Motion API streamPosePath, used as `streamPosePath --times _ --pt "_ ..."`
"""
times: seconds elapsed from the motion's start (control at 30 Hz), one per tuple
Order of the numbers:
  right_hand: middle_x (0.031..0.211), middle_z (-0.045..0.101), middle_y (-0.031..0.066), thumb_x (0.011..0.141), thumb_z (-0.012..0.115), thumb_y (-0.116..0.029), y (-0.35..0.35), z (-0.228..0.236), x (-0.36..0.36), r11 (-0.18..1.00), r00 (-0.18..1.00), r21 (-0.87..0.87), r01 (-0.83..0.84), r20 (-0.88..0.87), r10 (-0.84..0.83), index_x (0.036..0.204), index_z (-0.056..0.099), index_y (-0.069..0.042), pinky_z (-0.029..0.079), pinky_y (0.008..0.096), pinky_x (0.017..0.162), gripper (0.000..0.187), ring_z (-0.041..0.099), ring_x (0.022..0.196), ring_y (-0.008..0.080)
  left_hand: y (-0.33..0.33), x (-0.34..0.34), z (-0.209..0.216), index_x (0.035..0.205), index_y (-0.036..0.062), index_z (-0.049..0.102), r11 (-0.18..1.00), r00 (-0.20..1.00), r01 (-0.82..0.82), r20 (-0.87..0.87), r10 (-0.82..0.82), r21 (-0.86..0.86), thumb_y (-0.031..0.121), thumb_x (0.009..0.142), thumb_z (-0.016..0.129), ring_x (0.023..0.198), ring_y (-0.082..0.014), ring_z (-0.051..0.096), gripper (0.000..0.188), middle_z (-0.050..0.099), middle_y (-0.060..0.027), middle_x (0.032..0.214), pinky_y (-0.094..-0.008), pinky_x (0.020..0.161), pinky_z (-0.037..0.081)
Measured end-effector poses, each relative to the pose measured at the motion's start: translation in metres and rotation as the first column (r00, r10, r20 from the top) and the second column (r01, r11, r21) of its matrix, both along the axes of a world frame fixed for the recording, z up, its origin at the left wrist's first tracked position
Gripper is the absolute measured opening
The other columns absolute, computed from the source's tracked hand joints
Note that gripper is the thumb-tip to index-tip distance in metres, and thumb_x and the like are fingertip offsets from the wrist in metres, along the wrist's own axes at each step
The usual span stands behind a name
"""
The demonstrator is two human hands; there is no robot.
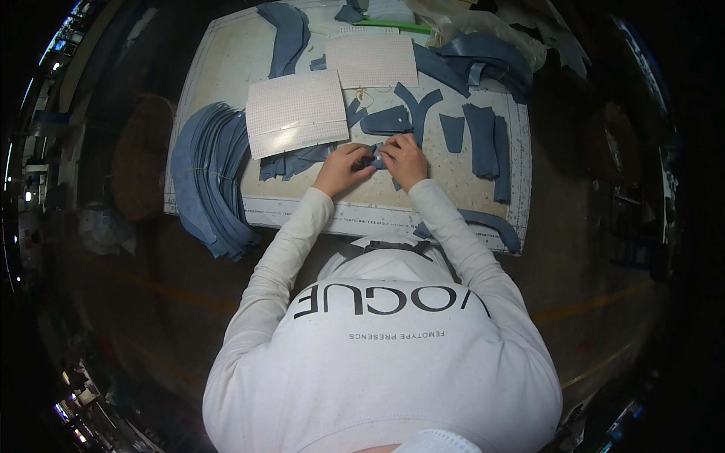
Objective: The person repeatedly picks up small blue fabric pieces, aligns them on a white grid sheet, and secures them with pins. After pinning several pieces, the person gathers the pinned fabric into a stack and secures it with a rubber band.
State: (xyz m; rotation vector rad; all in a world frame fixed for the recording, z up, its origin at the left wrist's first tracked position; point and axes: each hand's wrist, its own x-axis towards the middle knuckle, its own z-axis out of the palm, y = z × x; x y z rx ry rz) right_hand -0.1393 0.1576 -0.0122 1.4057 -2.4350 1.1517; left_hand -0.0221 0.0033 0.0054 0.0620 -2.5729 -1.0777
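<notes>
Both hands are together near the front middle of the table, over a small blue fabric piece (pixel 380 163). My left hand (pixel 343 171) has its fingers curled in on the piece's left side. My right hand (pixel 405 161) pinches at its right side, where a small white spot shows between the fingertips. Much of the piece is hidden under the fingers. Just beyond the hands lies a stack of cut blue pieces (pixel 385 121) with a small white dot on it. Left of my left hand, more blue pieces (pixel 291 164) stick out from under a white gridded sheet (pixel 296 113).
A second gridded sheet (pixel 374 62) lies farther back. A large tied bundle of curved blue strips (pixel 211 177) overhangs the table's left edge. Folded blue panels (pixel 483 143) lie to the right, with a curved strip (pixel 483 221) at the front right. Clear plastic (pixel 483 23) sits behind.
</notes>
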Motion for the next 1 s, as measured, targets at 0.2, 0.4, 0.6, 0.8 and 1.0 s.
streamPosePath --times 0.2,0.4,0.6,0.8,1.0 --pt "0.087 0.064 0.0042 0.076 0.072 -0.007 0.008 0.005 -0.014 0.988 0.967 -0.034 0.148 0.216 -0.138 0.088 0.072 -0.009 0.049 0.0334 0.076 0.013 0.060 0.086 0.0222 -0.004 0.001 0.005 0.097 0.0066 0.068 0.993 0.996 0.018 0.086 -0.028 0.115 0.015 0.074 0.078 0.074 -0.0188 0.065 0.027 0.065 -0.0075 0.102 -0.0282 0.064 0.053" --pt "0.085 0.066 0.0045 0.076 0.071 -0.005 0.012 0.006 -0.015 1.000 0.922 0.000 0.021 0.386 -0.019 0.095 0.068 -0.009 0.050 0.0319 0.076 0.020 0.063 0.082 0.0202 -0.010 -0.001 0.010 0.096 0.0073 0.068 0.989 0.990 0.050 0.125 -0.067 0.139 0.012 0.077 0.073 0.078 -0.0209 0.065 0.020 0.065 -0.0065 0.098 -0.0301 0.068 0.053" --pt "0.080 0.064 0.0050 0.078 0.067 -0.004 0.004 0.008 0.002 0.995 0.927 0.000 -0.096 0.365 0.089 0.095 0.060 -0.010 0.051 0.0354 0.072 0.020 0.062 0.081 0.0234 -0.008 0.000 0.002 0.093 0.0100 0.068 0.991 0.995 -0.058 0.092 0.047 0.123 0.010 0.074 0.068 0.077 -0.0270 0.064 0.020 0.063 -0.0097 0.094 -0.0347 0.067 0.052" --pt "0.081 0.059 0.0050 0.078 0.067 -0.007 0.001 0.013 0.007 0.988 0.995 0.122 -0.091 0.041 0.087 0.094 0.060 -0.014 0.052 0.0375 0.067 0.019 0.062 0.081 0.0257 -0.005 0.001 -0.001 0.086 0.0101 0.069 0.994 1.000 0.020 0.024 -0.018 -0.109 0.013 0.073 0.072 0.076 -0.0298 0.063 0.013 0.060 -0.0105 0.089 -0.0364 0.065 0.051" --pt "0.078 0.061 0.0058 0.077 0.067 -0.006 -0.001 0.005 0.006 0.998 0.974 0.023 0.064 0.217 -0.067 0.090 0.060 -0.011 0.050 0.0379 0.066 0.017 0.062 0.080 0.0255 -0.005 0.002 0.001 0.085 0.0090 0.067 0.997 0.999 0.033 0.019 -0.032 -0.068 0.016 0.071 0.076 0.073 -0.0280 0.063 0.018 0.060 -0.0108 0.089 -0.0352 0.063 0.051"
